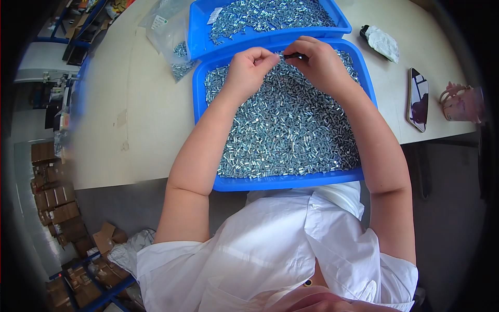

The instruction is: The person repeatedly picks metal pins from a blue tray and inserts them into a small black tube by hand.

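Small silvery metal pieces fill a large blue tray [280,185] in front of my body. Over the tray's far part, my left hand [251,71] is closed in a pinch, and what its fingertips hold is too small to make out. Close beside it on the right, my right hand [318,61] pinches a small dark object [294,55] between thumb and fingers. The fingertips of both hands are nearly together. Behind them stands a second blue tray [270,37], also holding many small metal pieces [270,18], with a white label [214,15] at its left.
A clear plastic bag [169,36] with some metal pieces lies left of the trays on the pale table [119,140]. To the right are a black-and-white bundle [382,43], a phone [418,100] and a pink cup [461,104]. Cardboard boxes [57,197] stand at the far left.
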Available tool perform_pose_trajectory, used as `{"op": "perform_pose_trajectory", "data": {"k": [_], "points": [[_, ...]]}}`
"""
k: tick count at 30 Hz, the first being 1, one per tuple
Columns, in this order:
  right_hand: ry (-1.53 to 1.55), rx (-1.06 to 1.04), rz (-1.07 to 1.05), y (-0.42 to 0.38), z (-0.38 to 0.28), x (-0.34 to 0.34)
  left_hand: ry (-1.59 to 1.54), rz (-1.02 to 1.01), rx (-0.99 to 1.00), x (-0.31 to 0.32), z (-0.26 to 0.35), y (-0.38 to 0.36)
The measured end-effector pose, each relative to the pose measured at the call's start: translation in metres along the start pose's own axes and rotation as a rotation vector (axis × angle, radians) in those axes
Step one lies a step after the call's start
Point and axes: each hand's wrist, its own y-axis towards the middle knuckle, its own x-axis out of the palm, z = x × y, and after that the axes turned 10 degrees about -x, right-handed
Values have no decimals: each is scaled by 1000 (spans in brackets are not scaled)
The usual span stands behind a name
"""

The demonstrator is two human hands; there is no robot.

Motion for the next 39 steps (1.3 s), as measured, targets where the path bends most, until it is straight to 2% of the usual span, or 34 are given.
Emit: {"op": "perform_pose_trajectory", "data": {"k": [2, 3, 5, 11, 14, 20, 23, 25, 27, 29, 30, 32, 33, 35, 37, 38, 39], "points": [[-5, 2, -6, 0, 0, 0, -18, -44, -201, -3, 2, 0], [-8, -2, 2, 0, 1, 0, -19, -44, -201, -2, 3, 0], [-10, -6, 11, -1, 1, 0, -4, 35, -15, 4, 5, -1], [83, 27, 48, -1, 1, 3, 129, 121, 60, 0, 3, -1], [-23, 61, -58, -2, 4, 3, 205, 145, 85, 2, 8, -4], [28, 2, 9, 0, 2, 2, 194, 133, 44, 1, 3, -1], [81, 70, 44, -1, 0, 4, 267, 164, 107, 2, 8, -3], [-39, 83, -100, -3, 3, 4, 313, 153, 120, 2, 7, -3], [-130, 2, -70, -3, 6, 1, 359, 142, 134, 4, 3, -3], [-219, -80, -38, -1, 5, 0, 234, 13, -46, 5, -2, -1], [-254, -66, -7, -1, 4, 0, 234, 12, -45, 5, 0, -1], [-292, -49, 25, -1, 3, -1, -64, -127, -311, 3, 4, -2], [-304, -20, 22, 0, 2, -2, -64, -128, -309, 0, 5, -1], [-313, 7, 19, 2, 1, -2, -362, -220, -485, -9, 6, 1], [140, 200, 255, 2, -1, 0, -416, -202, -477, -8, 8, 1], [293, 222, 261, 2, 3, -1, -385, -128, -434, -5, 9, 1], [293, 220, 259, 3, 6, 0, -353, -55, -391, -4, 11, 1]]}}
